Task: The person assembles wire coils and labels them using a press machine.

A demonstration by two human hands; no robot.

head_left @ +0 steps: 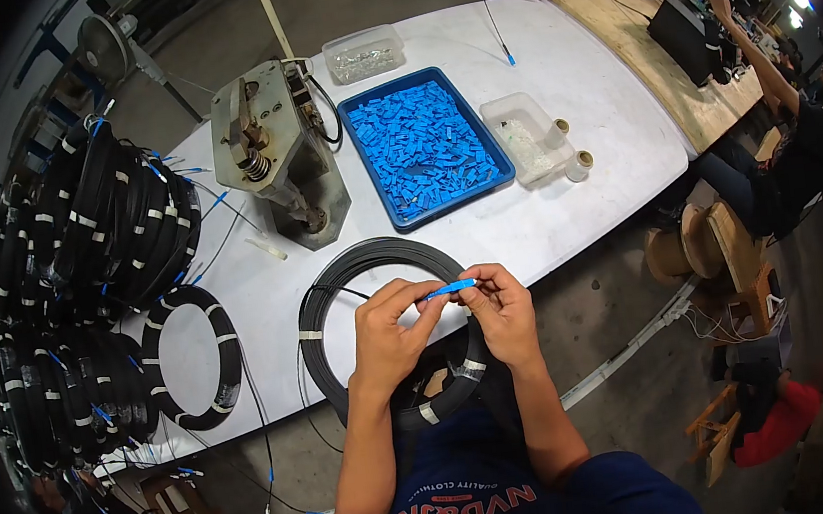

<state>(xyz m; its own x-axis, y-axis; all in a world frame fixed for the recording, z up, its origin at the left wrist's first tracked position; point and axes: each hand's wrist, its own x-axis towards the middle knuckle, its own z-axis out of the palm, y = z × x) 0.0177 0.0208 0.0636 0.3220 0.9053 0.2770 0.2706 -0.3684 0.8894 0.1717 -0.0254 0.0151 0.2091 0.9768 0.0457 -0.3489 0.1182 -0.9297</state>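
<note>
A small blue cable connector (450, 288) with a whitish tip at its right end is held in front of my chest. My left hand (392, 334) pinches its left end between thumb and fingers. Closed on the tip end are the thumb and fingers of my right hand (502, 316). Below and around the hands lies a coil of black cable (310, 303), bound with pale tape and hanging partly over the near table edge. Beyond the hands stands a dark blue tray (406, 223) of many loose blue connector pieces (425, 145).
Left of the tray is a metal press (263, 132). Stacked taped cable coils (87, 221) crowd the table's left end, near a single coil (216, 328). Clear plastic boxes (365, 56) and small rolls (579, 167) flank the tray. Another person (792, 157) sits at right.
</note>
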